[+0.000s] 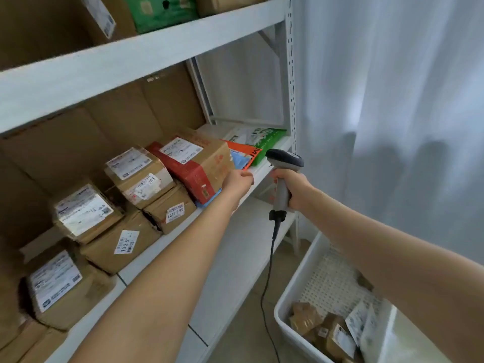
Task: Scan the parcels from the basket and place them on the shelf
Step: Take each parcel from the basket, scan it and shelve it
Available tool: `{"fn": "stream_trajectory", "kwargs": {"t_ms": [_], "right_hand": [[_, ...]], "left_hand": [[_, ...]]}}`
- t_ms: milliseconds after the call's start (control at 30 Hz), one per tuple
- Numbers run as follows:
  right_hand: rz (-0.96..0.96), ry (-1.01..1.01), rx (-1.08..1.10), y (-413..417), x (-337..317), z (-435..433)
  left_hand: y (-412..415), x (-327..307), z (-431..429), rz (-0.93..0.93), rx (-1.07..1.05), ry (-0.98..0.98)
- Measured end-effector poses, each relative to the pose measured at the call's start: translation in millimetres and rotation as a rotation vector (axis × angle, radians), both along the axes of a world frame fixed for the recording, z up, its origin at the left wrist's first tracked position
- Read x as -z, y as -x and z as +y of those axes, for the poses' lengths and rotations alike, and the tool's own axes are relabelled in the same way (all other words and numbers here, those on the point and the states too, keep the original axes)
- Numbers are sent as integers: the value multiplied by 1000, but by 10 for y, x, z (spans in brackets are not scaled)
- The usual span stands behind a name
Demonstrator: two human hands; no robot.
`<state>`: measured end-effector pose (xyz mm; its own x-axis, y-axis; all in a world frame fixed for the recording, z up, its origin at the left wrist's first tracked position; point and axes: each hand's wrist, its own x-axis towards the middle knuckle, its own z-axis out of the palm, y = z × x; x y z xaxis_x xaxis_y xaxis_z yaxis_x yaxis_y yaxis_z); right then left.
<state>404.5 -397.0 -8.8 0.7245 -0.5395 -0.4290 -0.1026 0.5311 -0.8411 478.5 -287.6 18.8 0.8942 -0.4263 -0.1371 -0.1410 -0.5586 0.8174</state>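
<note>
Shelf (pixel 235 244) at left holds many boxes (pixel 138 176). Left hand (pixel 237 183) pinches an orange packet (pixel 242 153) there, right hand (pixel 294 191) grips the scanner (pixel 285 159). Parcels (pixel 332 334) are left in the lower-right basket (pixel 296 292).

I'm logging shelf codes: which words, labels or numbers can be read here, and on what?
"203": white sticker on the upper taped carton.
"70 2 5", rest unclear: slanted sticker on the lower carton.
Upside-down sticker: digits, not surely readable.
Shipping labels on carton tops: too blurred.
Print on the orange packet and green bag: unreadable.
</note>
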Motion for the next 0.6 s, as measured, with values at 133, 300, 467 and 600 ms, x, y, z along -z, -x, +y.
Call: {"fn": "stream_trajectory", "kwargs": {"t_ms": [133, 300, 467, 600], "right_hand": [[84, -88, 121, 526, 456, -37], [116, -192, 226, 1060, 923, -193], [148, -246, 316, 1430, 1320, -522], [147, -270, 365, 1752, 1572, -922]], "left_hand": [[346, 446, -152, 79, 97, -72], [718, 961, -425, 151, 173, -146], [1049, 1323, -837, 192, 219, -210], [1361, 1581, -1302, 231, 255, -260]]}}
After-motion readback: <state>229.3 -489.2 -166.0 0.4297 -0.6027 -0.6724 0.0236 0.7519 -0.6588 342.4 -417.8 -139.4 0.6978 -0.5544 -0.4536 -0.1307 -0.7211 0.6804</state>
